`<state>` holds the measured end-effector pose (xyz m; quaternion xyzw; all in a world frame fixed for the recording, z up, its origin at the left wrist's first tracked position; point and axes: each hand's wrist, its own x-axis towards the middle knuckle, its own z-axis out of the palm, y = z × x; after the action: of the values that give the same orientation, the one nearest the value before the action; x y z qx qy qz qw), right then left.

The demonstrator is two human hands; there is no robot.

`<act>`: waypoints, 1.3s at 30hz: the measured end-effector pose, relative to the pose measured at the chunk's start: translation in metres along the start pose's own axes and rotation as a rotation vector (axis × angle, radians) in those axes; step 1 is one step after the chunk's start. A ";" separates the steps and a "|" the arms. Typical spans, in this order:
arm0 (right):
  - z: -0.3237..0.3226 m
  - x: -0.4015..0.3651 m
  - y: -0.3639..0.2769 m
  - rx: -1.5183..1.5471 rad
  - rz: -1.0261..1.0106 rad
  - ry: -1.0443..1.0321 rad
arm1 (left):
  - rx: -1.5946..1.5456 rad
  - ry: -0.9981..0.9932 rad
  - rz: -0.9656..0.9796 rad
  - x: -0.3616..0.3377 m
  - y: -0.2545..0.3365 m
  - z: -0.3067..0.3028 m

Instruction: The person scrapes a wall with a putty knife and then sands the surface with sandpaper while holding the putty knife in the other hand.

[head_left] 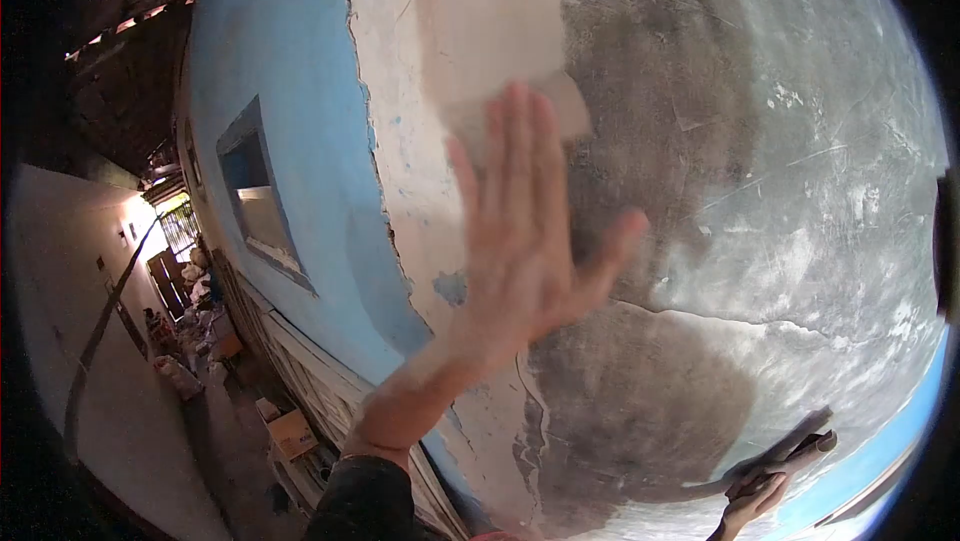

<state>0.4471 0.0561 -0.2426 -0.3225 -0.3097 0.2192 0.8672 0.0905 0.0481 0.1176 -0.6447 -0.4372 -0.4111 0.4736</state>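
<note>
Fingers stretched and spread, my left hand (520, 231) is raised flat in front of the wall, slightly blurred. Behind its fingertips, a squarish beige patch (570, 109) overlaps the border between the cream strip (480, 21) and the dark grey plaster (650, 171). At the lower right, my right hand (755, 508) is closed around a slim dark tool (790, 461), held close to the grey wall with a shadow beside it. I cannot tell the tool's exact kind.
Left of a ragged paint edge, the wall is blue (290, 31) with a small window (262, 196). A crack (740, 319) crosses the grey plaster. Down the narrow passage are a cardboard box (291, 434), long boards (300, 366) and piled goods. A dark cable (100, 341) hangs there.
</note>
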 end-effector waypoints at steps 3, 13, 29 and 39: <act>-0.012 0.008 0.004 -0.031 -0.020 -0.034 | 0.003 -0.068 0.059 -0.004 0.008 -0.004; -0.008 0.008 -0.001 -0.038 -0.001 0.029 | 0.188 0.072 0.085 0.003 -0.003 -0.005; 0.018 0.008 -0.032 -0.181 -0.291 -0.182 | 0.367 0.055 0.098 0.042 -0.019 -0.017; 0.016 -0.001 -0.031 -0.098 -0.157 -0.183 | 0.357 0.022 0.066 0.034 -0.015 -0.016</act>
<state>0.4412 0.0403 -0.2118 -0.3177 -0.4223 0.1637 0.8330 0.0837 0.0407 0.1571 -0.5599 -0.4766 -0.3184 0.5984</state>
